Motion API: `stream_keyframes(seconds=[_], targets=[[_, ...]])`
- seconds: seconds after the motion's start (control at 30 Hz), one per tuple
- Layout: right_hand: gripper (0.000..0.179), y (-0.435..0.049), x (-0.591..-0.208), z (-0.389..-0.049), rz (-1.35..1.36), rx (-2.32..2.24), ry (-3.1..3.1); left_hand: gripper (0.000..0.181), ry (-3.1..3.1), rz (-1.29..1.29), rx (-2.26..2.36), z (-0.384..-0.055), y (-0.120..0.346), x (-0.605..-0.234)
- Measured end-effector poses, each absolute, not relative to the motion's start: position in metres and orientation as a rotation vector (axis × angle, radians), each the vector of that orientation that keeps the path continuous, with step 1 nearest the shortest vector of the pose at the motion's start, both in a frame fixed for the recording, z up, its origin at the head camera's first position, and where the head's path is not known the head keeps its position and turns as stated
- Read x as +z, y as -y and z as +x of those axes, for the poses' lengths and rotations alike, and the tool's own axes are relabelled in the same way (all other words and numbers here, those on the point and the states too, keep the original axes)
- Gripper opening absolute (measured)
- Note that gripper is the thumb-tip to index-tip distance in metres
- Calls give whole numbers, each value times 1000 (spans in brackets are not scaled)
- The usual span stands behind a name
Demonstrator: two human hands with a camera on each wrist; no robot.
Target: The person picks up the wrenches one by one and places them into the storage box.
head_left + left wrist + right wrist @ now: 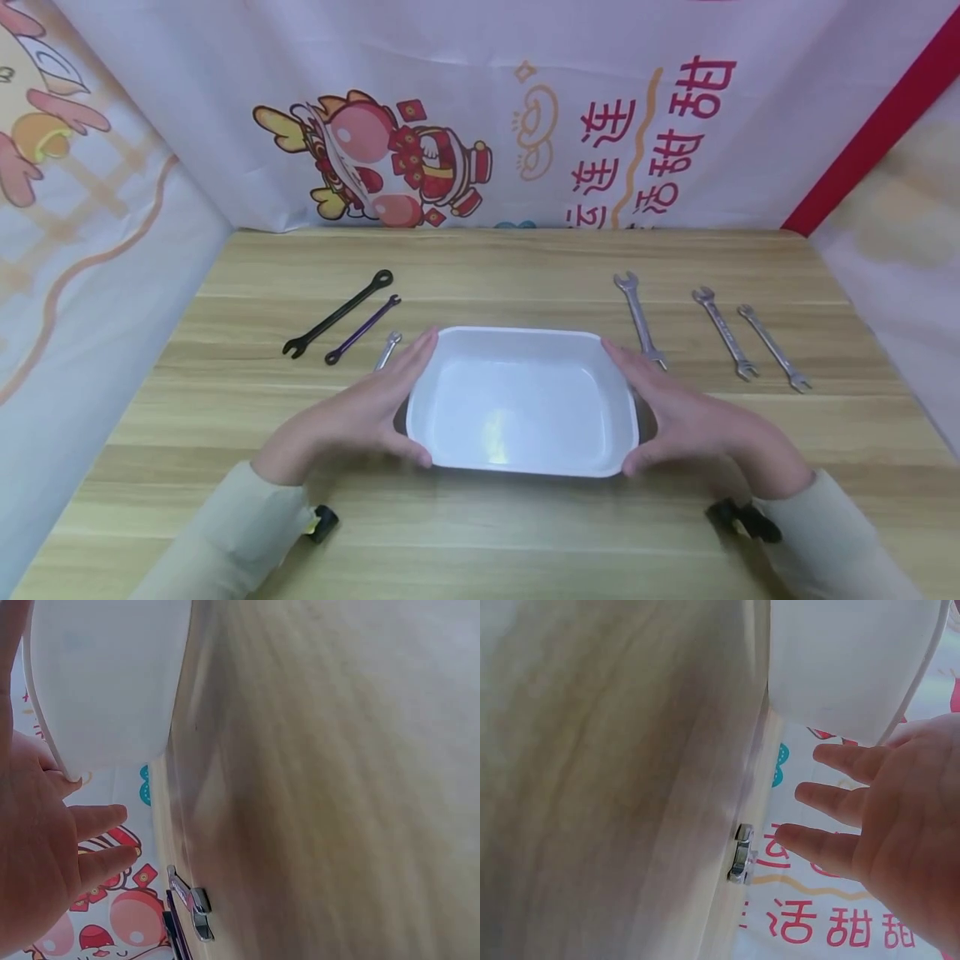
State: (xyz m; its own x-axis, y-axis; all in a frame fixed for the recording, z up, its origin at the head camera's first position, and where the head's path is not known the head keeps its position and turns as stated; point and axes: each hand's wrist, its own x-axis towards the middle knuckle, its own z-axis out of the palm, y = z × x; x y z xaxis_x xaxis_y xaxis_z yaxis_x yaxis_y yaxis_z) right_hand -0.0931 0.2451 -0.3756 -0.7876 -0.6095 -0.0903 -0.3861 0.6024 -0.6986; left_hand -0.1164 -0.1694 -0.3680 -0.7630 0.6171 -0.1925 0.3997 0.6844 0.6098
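Note:
A white rectangular plastic tray [517, 400] with a raised rim is held level between both hands, close over the wooden tabletop. My left hand [378, 408] grips its left end, the thumb at the near corner and fingers at the far corner. On the right end my right hand [678, 412] mirrors this grip. Both wrist views show the other fingers extended beside the tray's wall. Next to the left fingers lies a small silver wrench [387, 350], its lower end behind the hand. A silver open-end wrench [639, 317] lies just beyond the right hand.
On the left of the wooden table [517, 550] lie a black wrench [337, 315] and a thin purple wrench [363, 330]. Two more silver wrenches [725, 333] [774, 348] are at the right. Printed cloth [480, 100] hangs along the back and sides.

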Motion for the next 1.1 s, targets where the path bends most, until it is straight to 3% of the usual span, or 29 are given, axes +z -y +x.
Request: stream_keyframes(seconds=[1.1], targets=[[135,-254,-372,-155,-727,-1151,-2298,147,-2566,795,725,-170,159,-375]])
